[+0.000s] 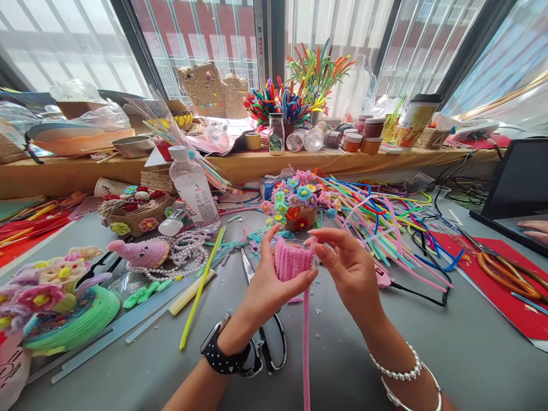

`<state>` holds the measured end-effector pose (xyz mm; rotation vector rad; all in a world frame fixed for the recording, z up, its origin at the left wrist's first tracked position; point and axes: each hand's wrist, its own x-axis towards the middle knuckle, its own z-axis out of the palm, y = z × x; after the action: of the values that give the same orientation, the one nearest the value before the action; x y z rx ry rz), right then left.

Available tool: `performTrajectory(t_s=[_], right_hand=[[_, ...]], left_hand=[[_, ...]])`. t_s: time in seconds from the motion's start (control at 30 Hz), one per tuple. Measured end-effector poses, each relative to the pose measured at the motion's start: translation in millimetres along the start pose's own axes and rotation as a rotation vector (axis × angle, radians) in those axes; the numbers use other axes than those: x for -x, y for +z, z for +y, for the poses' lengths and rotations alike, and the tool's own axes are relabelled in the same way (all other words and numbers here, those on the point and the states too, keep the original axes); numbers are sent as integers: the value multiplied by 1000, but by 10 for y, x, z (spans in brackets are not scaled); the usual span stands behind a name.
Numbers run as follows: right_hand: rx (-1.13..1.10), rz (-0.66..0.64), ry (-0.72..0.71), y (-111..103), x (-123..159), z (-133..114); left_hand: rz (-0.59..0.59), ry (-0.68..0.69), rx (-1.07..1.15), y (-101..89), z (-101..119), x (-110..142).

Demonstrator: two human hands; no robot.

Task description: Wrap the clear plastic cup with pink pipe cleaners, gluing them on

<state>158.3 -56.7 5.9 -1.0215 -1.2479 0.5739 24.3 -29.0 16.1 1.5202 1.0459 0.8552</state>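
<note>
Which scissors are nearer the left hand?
The black-handled scissors, partly hidden beneath the left hand and wrist. The orange-handled scissors lie farther off, across the red sheet at right.

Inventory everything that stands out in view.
Wrapped piece: one, pink, centre
Hanging strand: one, pink, below piece
Fuzzy stems: many, mixed colours, right
Scissors: two pairs, black-handled near, orange-handled right
Flowered baskets: two, brown, table's far side
Flowered bowl: one, green, left
Beads: many, white, left
Bottle: one, clear, left
Jars: several, reddish, window ledge
Laptop: one, black, right
Co-worker's hand: one, by laptop
Left grip: one, bare, around piece
Right grip: one, bare, piece's upper right edge
</note>
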Motion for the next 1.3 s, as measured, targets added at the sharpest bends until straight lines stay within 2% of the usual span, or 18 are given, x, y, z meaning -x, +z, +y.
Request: performTrajectory(t_s=[0.17, 0.43, 0.7, 0.87, 1.0, 1.13, 1.3], right_hand=[[-35, -3, 68, 8, 3, 18], [-12, -18, 50, 0, -5, 11], [-8, -21, 30, 14, -3, 16], [136, 24, -87, -16, 1, -10], [336, -12, -226, -66, -6, -57], [322, -93, -299, -80, -30, -58], [276, -133, -294, -66, -39, -51]], left_hand=[[-5, -5, 12, 13, -7, 4], [0, -16, 43, 15, 4, 7], [11, 3, -42, 4, -22, 6], [8, 1, -34, 7, -3, 10], [80, 36, -35, -8, -31, -8], [113, 65, -26, -23, -57, -23], [21, 42, -9, -20, -21, -3]])
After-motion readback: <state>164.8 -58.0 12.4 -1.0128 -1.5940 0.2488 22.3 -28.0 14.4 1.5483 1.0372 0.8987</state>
